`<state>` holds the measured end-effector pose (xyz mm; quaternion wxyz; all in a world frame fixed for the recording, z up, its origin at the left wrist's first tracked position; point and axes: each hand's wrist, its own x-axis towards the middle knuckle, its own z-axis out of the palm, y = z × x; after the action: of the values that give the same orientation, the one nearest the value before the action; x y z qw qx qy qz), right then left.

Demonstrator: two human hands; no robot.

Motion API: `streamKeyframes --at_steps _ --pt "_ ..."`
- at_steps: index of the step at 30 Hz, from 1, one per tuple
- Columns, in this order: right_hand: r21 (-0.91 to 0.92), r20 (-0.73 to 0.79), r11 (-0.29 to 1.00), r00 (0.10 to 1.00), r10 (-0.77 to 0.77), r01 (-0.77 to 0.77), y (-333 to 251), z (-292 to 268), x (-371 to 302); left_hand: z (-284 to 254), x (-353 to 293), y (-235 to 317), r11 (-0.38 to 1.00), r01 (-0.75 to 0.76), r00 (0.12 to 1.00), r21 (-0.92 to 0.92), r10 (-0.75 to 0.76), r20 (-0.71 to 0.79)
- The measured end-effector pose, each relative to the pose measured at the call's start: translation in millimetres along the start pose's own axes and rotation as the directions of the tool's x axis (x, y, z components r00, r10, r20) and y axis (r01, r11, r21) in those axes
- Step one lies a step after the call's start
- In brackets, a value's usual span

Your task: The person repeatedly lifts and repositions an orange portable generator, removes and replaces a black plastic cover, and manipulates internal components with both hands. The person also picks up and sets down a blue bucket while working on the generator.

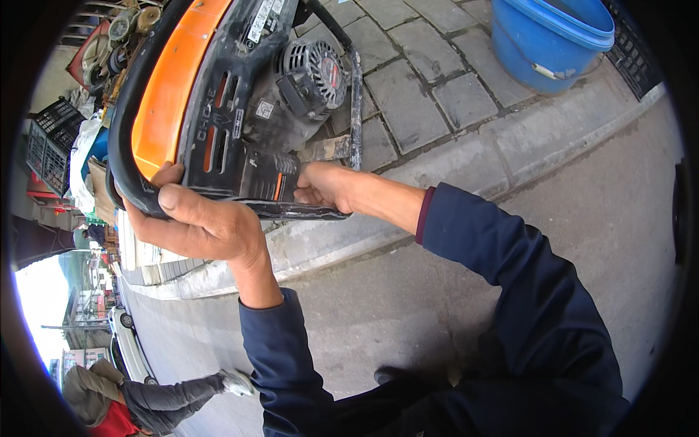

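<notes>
Gripping an orange-and-black portable generator (218, 109) by its black tubular frame (127, 109), a person in a dark blue long-sleeved top holds the machine up above the edge of a street, over the concrete kerb (466, 156). The left hand (196, 222) is wrapped around the curved frame tube at the generator's lower corner, thumb pressed flat against the black side panel. The right hand (320, 188) is closed on the frame's lower bar just beside it, fingers curled under the tube. An orange fuel tank fills the machine's upper left, and the round black engine housing with its recoil starter (313, 73) faces the camera; a flat piece, possibly wood, appears to sit by the frame near the right hand, though the view there is cramped.

Behind the generator lies a pavement of grey stone blocks (415, 80), and on it, at upper right, stands a large blue plastic tub (553, 44). Grey asphalt (597, 218) spreads below the kerb. At far left, black crates (47, 142) and cluttered goods line the pavement. A white car (131, 349) is parked farther down the street, and another person (124, 400), bent low in a grey jacket, is seen at lower left.
</notes>
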<state>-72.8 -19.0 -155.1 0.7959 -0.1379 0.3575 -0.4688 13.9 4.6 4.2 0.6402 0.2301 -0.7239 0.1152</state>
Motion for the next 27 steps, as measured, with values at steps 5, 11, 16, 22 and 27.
streamKeyframes --at_steps 5,11,16,22,27 --pt "-0.382 0.022 0.914 0.99 -0.138 0.136 2.1 -5.7 -4.9 -0.7 -1.3 -3.4 0.999 -0.024 1.0 0.032 0.024 0.003" --pt "-0.876 0.257 0.15 0.708 -0.658 0.458 7.5 -15.4 -9.7 -1.5 -1.2 -5.0 0.999 -0.014 1.0 0.035 0.014 0.006" --pt "-0.342 0.083 0.91 0.973 -0.217 0.233 0.9 -15.2 -6.4 -1.2 -1.6 -3.8 1.0 0.011 1.0 0.004 -0.011 0.01" --pt "-0.069 0.016 0.997 1.0 0.018 -0.017 0.6 -7.6 -3.2 -0.4 -1.9 -6.0 1.0 -0.011 1.0 0.011 0.011 0.002" --pt "-0.272 -0.017 0.957 0.994 -0.112 0.103 3.1 -7.0 -0.7 2.4 -1.9 -6.6 1.0 -0.009 1.0 -0.004 0.009 -0.016"
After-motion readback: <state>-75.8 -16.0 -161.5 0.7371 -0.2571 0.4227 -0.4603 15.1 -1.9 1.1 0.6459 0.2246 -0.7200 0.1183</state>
